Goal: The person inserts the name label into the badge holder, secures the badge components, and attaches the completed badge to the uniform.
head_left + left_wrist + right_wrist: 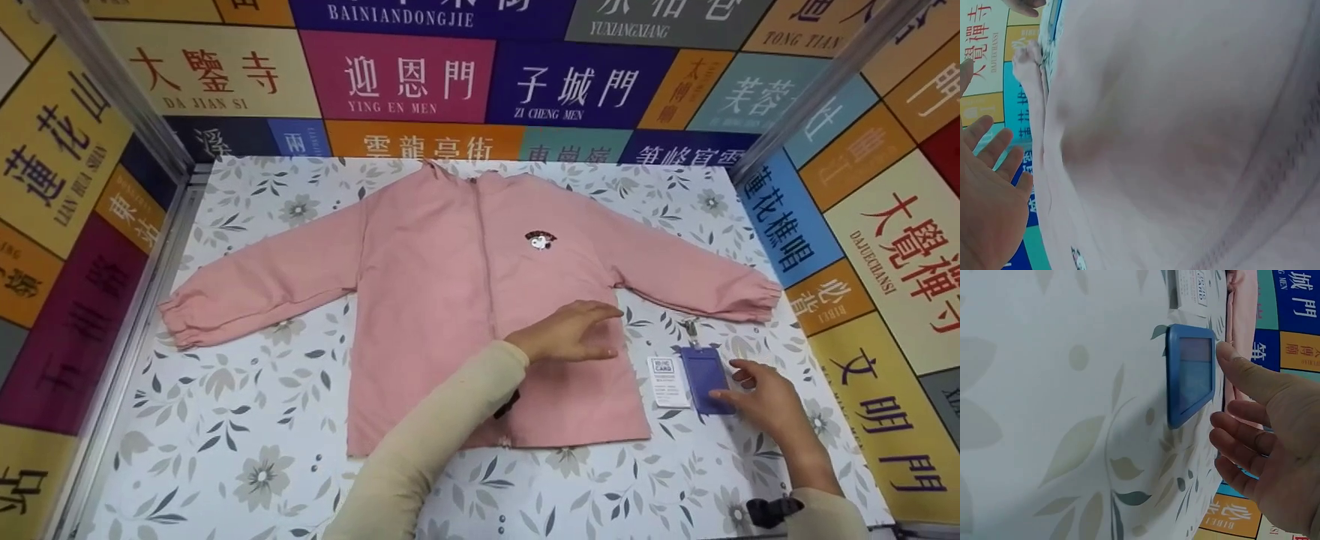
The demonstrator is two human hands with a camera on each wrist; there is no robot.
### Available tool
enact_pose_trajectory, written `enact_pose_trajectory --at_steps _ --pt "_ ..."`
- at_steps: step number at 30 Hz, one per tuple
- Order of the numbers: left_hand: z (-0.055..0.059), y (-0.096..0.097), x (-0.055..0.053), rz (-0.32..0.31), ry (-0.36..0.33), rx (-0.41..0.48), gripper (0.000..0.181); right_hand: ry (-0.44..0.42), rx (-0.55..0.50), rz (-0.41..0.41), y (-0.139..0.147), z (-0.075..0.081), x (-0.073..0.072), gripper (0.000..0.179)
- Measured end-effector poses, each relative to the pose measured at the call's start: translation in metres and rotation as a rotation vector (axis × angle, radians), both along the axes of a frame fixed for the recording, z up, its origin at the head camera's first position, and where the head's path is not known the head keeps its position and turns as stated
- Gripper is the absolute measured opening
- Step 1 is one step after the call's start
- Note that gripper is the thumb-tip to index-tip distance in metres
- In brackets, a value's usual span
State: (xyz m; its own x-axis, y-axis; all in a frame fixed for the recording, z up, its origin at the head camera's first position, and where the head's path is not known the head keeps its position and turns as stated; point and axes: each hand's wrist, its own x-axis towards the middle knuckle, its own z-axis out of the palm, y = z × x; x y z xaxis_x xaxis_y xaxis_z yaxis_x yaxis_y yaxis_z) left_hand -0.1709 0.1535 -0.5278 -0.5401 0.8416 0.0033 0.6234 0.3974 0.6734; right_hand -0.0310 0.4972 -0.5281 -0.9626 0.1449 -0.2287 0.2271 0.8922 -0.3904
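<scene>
A pink zip jacket (420, 300) lies spread flat, both sleeves out to the sides. Over its lower right front hovers my left hand (574, 334), fingers extended; the left wrist view shows the palm (988, 208) above the cloth, holding nothing. To the right of the jacket lies a blue badge holder (707, 381) with a metal clip (691, 330) at its top. My right hand (765, 397) is at the holder's right edge, thumb tip right by it and fingers loosely bent. A white printed card (667, 382) lies just left of the holder.
A white floral-patterned tabletop (225, 480) lies under everything. Panels with coloured blocks and Chinese lettering (409, 79) stand at the back and both sides, with metal frame posts (112, 82) at the corners. A small cartoon patch (540, 240) marks the jacket's chest.
</scene>
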Motion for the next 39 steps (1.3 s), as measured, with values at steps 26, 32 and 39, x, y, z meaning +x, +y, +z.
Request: enact_pose_trajectory --at_steps 26,32,39 --pt "-0.004 0.032 0.020 -0.077 0.020 -0.010 0.068 -0.135 0.054 -0.009 -0.003 0.000 0.003 0.068" --pt "-0.005 0.033 0.020 -0.084 0.030 -0.003 0.068 -0.184 0.033 -0.024 -0.002 0.004 0.000 0.070" --pt "-0.006 0.035 0.021 -0.088 0.026 0.004 0.068 -0.215 -0.020 -0.060 0.000 0.001 0.001 0.073"
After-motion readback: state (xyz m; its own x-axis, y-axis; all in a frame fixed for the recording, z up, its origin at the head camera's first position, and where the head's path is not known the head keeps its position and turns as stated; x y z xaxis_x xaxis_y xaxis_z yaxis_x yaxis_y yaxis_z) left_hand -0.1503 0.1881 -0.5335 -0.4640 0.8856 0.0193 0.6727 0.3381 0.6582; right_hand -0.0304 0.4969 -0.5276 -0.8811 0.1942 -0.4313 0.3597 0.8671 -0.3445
